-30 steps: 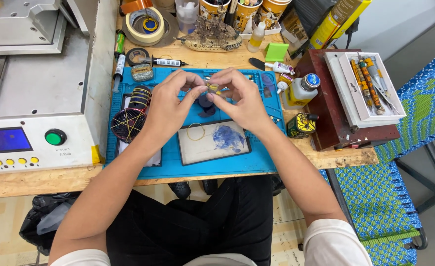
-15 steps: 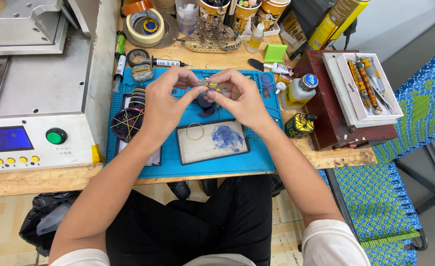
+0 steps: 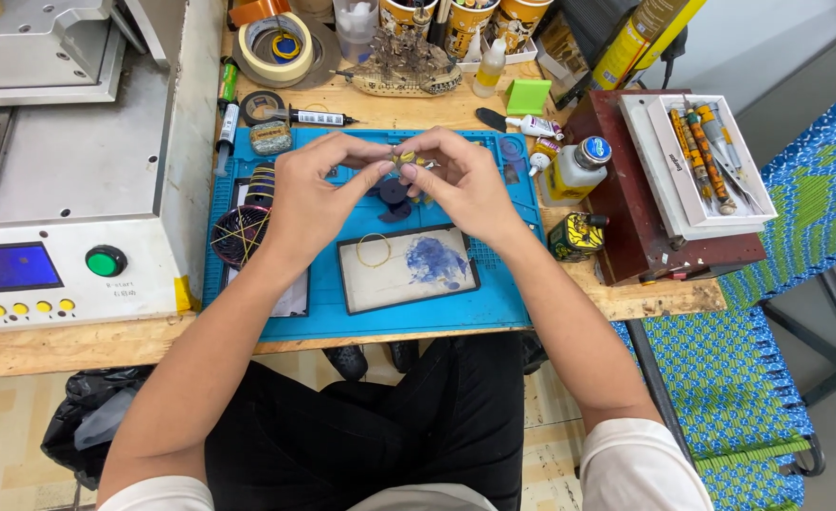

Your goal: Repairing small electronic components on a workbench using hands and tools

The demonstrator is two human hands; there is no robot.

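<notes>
My left hand (image 3: 319, 194) and my right hand (image 3: 461, 180) meet above the blue work mat (image 3: 276, 322), fingertips pinched together on a small yellowish part (image 3: 406, 157) held between them. Below the hands lies a flat phone-like slab (image 3: 409, 268) with a blue smear and a thin gold ring (image 3: 373, 250) on it. A dark round piece (image 3: 393, 192) sits on the mat just under my fingers. Details of the small part are too tiny to make out.
A grey machine (image 3: 68, 189) with a blue screen and green button stands at the left. Tape rolls (image 3: 276, 47), cups, a model ship (image 3: 404, 71) and glue bottles (image 3: 574, 170) crowd the back. A tray of tools (image 3: 707, 161) rests on a dark red box at the right.
Both hands have shifted slightly away from me along the mat, still pinching the small part between them. Nothing else has moved.
</notes>
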